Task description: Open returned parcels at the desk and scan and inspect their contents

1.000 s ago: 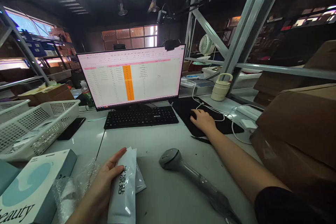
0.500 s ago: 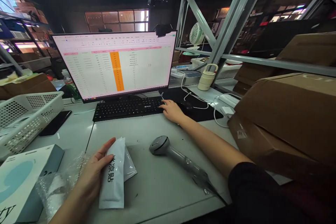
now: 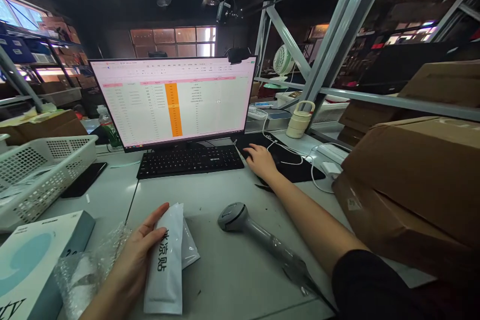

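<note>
My left hand (image 3: 133,260) grips a white pouch (image 3: 167,265) with black lettering, thumb along its left edge. The pouch lies on the grey desk (image 3: 225,195), over a second white pouch (image 3: 190,250). My right hand (image 3: 261,161) reaches forward and rests cupped on the black mouse pad (image 3: 300,170), just right of the black keyboard (image 3: 189,160). It covers the mouse, which is almost fully hidden under it. A grey handheld scanner (image 3: 258,232) lies on the desk between my arms. The monitor (image 3: 172,102) shows a spreadsheet with an orange column.
A white mesh basket (image 3: 45,170) and a black phone (image 3: 84,180) sit at the left. A teal-and-white box (image 3: 33,260) and bubble wrap (image 3: 86,270) lie by my left arm. Cardboard boxes (image 3: 412,175) crowd the right. White cables (image 3: 300,157) and a cream container (image 3: 298,120) stand behind the pad.
My right hand left the mouse pad for the keyboard's right end, then came back onto the pad's left part. My left hand kept hold of the pouch. The camera view shifted.
</note>
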`<state>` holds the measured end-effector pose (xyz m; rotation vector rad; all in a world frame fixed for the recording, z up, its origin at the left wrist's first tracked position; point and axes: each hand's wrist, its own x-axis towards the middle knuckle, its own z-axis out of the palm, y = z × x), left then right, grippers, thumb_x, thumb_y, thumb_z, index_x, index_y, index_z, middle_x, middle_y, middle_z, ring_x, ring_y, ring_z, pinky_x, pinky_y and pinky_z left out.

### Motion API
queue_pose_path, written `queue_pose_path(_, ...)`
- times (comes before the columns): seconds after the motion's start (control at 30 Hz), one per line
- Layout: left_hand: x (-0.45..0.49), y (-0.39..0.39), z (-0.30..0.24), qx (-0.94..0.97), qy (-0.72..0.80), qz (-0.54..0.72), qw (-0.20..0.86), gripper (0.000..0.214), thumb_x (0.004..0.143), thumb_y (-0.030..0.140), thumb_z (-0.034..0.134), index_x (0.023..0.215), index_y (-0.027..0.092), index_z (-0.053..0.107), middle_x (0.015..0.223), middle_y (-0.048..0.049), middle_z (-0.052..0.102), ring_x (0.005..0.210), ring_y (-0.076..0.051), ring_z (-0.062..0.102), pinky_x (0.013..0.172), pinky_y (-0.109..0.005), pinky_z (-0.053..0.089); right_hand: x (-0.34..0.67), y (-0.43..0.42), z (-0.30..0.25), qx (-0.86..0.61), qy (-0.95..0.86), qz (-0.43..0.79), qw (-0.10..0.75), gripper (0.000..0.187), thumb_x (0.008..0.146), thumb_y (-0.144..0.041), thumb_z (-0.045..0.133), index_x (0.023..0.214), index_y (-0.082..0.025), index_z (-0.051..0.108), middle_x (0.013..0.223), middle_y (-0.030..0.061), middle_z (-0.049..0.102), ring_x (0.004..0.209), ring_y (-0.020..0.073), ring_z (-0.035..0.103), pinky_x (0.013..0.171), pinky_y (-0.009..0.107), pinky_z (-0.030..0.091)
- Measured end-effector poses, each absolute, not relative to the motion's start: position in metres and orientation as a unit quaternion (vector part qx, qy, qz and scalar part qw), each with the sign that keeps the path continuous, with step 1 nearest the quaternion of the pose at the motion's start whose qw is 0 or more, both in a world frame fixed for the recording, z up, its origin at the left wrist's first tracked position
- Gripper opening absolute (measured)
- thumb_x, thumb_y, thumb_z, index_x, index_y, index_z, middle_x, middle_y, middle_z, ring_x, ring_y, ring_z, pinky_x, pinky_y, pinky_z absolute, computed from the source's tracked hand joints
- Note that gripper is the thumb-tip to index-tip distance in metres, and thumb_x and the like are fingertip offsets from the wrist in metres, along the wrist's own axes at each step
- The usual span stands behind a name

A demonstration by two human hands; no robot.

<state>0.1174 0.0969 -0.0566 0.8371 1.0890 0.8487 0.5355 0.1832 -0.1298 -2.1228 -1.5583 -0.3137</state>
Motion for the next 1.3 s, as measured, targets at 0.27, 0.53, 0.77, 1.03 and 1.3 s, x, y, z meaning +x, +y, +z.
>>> queue_pose_path(0.27,0.122,0.091,-0.053,0.368,0.476,0.382,0.701,0.073,0.073,0.014,0.08,0.142,0.023,0.059,0.106,-0.0092,0.075,0.066,-0.014,0.068,0.059,-0.023,0.06,0.572,0.172,-0.155,-0.846,-0.476,-0.095,0.219,0.043,0.097,-0.033,0.048,0.134,-0.02,0.064,0.148,0.0133,0.053,0.131,0.0349,0.049,0.102,0.051,0.048)
queue_pose_path(0.53,0.118,0.094,-0.055,0.367,0.47,0.38,0.707,0.072,0.074,0.017,0.08,0.142,0.023,0.058,0.106,-0.0099,0.075,0.071,-0.016,0.07,0.064,-0.025,0.061,0.574,0.175,-0.161,-0.873,-0.442,-0.079,0.193,0.045,0.098,-0.029,0.043,0.139,-0.023,0.061,0.149,0.0146,0.051,0.124,0.0347,0.053,0.095,0.048,0.05)
queue_pose_path(0.77,0.121,0.09,-0.051,0.362,0.473,0.376,0.71,0.071,0.077,0.015,0.077,0.144,0.021,0.056,0.101,-0.0108,0.074,0.069,-0.017,0.07,0.062,-0.026,0.061,0.574,0.175,-0.16,-0.875,-0.441,-0.078,0.184,0.046,0.099,-0.031,0.041,0.14,-0.023,0.06,0.149,0.0146,0.05,0.123,0.0353,0.053,0.094,0.047,0.05)
queue_pose_path(1.03,0.121,0.09,-0.051,0.366,0.474,0.377,0.706,0.072,0.077,0.016,0.078,0.145,0.021,0.055,0.104,-0.0114,0.074,0.071,-0.018,0.07,0.063,-0.026,0.061,0.574,0.175,-0.161,-0.876,-0.44,-0.079,0.182,0.045,0.1,-0.031,0.041,0.139,-0.024,0.061,0.149,0.0137,0.051,0.122,0.0327,0.053,0.093,0.045,0.05)
queue_pose_path(1.3,0.12,0.091,-0.052,0.365,0.476,0.377,0.705,0.072,0.076,0.018,0.079,0.144,0.022,0.056,0.104,-0.0102,0.075,0.071,-0.017,0.07,0.063,-0.026,0.061,0.574,0.175,-0.16,-0.875,-0.44,-0.083,0.185,0.045,0.1,-0.03,0.041,0.139,-0.023,0.061,0.148,0.0134,0.051,0.122,0.0324,0.053,0.094,0.045,0.05)
